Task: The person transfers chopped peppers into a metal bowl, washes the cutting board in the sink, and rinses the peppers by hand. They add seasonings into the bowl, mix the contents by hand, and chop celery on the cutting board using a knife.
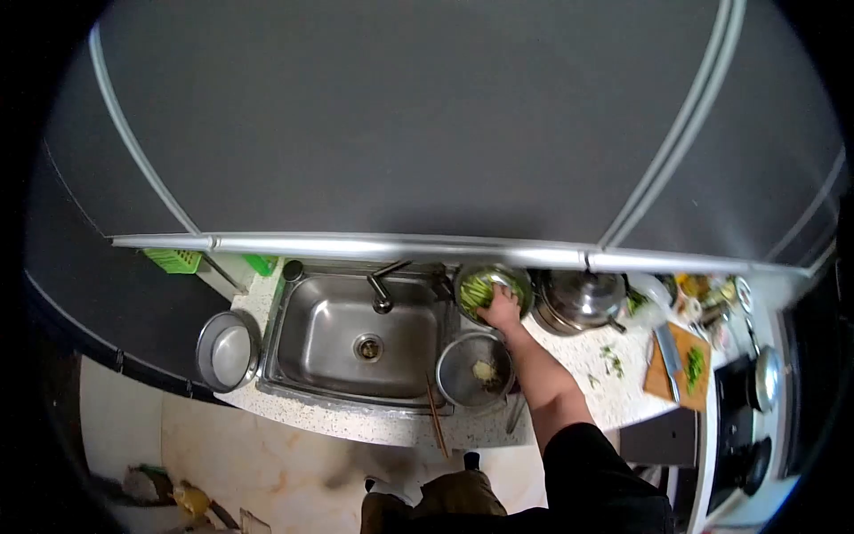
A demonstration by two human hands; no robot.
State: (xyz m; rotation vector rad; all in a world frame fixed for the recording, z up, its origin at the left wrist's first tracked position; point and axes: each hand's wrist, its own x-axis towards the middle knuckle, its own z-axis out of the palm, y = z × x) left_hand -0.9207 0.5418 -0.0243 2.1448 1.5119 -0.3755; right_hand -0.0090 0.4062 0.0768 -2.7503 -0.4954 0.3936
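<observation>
My right hand (502, 307) reaches into a metal bowl (527, 304) behind the counter's front edge, to the right of the sink. Its fingers curl down onto cut green vegetable pieces (476, 292), and the fingertips are partly hidden among them. Just in front stands a second metal bowl (452, 378) with a small pale, chopped heap (485, 371) inside. A pair of chopsticks (436, 418) lies between that bowl and the sink, sticking out over the counter edge. My left hand is out of view.
The steel sink (320, 343) with its faucet (381, 292) lies left of the bowls, and an empty metal pot (206, 356) stands beyond it. Rightward are a lidded pot (583, 298), green scraps (612, 362), and a cutting board (658, 381) with a knife (667, 349). Dark cabinets (400, 116) overhang the counter.
</observation>
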